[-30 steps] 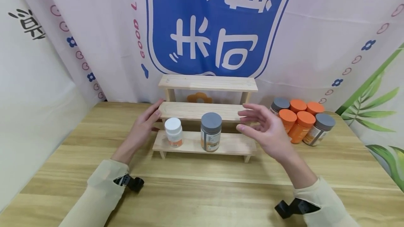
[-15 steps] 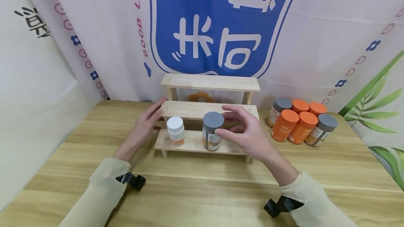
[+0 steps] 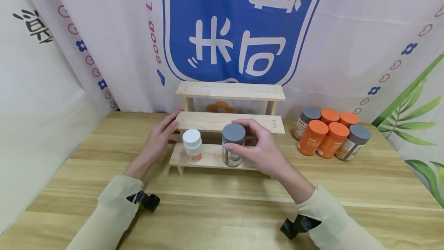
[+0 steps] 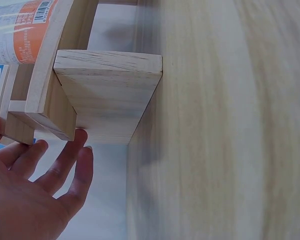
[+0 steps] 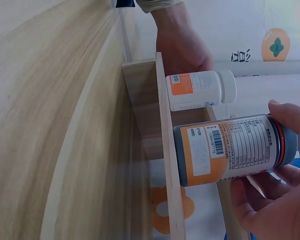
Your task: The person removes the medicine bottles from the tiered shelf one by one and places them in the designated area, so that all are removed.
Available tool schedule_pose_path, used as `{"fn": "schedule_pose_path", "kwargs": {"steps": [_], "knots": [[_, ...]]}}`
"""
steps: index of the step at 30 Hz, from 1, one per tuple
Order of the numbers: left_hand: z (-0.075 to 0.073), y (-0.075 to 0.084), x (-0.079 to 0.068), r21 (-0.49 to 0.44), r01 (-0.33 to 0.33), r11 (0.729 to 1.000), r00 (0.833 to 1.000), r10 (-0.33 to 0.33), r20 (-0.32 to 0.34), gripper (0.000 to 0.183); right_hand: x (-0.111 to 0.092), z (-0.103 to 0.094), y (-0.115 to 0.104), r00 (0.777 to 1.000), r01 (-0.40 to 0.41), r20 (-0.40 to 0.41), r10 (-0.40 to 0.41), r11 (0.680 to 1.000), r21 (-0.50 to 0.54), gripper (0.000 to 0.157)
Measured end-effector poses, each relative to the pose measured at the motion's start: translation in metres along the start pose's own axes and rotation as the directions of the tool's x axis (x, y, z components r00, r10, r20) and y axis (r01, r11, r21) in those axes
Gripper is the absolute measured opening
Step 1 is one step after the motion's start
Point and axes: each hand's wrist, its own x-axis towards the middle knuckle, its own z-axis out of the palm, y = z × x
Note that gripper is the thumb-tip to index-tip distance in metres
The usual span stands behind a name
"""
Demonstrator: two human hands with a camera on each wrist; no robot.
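On the lowest step of a three-tier wooden stand [image 3: 208, 121], a jar with a grey lid [image 3: 232, 146] stands upright. My right hand [image 3: 261, 146] grips it near the lid, thumb in front and fingers behind, as the right wrist view [image 5: 272, 200] also shows. To its left on that step is a small white bottle [image 3: 192, 146] with an orange label band. My left hand [image 3: 152, 146] holds the left end of the middle step; in the left wrist view the thumb and index finger lie on either side of that plank, the other fingers [image 4: 82, 175] spread beside the stand.
Several orange-lidded bottles [image 3: 313, 137] and grey-lidded jars [image 3: 354, 142] stand grouped on the wood-grain table [image 3: 215, 211] at the right. A white curtain [image 3: 132, 49] with a blue printed panel hangs close behind the stand.
My right hand has moved left from beside the stand to the grey-lidded jar and closed its fingers around it. The left hand has stayed at the stand's left end.
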Motion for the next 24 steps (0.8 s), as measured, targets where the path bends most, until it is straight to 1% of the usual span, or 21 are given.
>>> {"fn": "schedule_pose_path", "kwargs": {"steps": [3, 8, 11, 16, 24], "knots": [[0.0003, 0.0002, 0.0006, -0.009, -0.004, 1.0, 1.0, 0.004, -0.002, 0.057, 0.0, 0.0005, 0.0009, 1.0, -0.006, -0.009, 0.006, 1.0, -0.001, 0.055], [0.0022, 0.0009, 0.0032, -0.019, -0.01, 1.0, 1.0, 0.01, 0.012, 0.057, -0.002, -0.0006, 0.0035, 0.998, -0.051, -0.037, 0.052, 0.999, 0.009, 0.054], [0.0026, 0.0004, 0.0034, -0.019, -0.009, 1.0, 1.0, 0.009, 0.009, 0.057, -0.0026, -0.0011, 0.0044, 0.997, -0.068, -0.042, 0.068, 0.998, 0.012, 0.053], [0.0016, 0.0, 0.0016, -0.019, -0.006, 1.0, 1.0, 0.006, -0.002, 0.057, -0.0034, -0.001, 0.0037, 0.997, -0.068, -0.041, 0.069, 0.998, 0.015, 0.052], [0.0009, -0.0003, -0.0001, -0.017, -0.005, 1.0, 1.0, 0.005, -0.007, 0.057, -0.0062, -0.0054, 0.004, 0.994, -0.075, -0.074, 0.074, 0.997, -0.006, 0.053]]}}
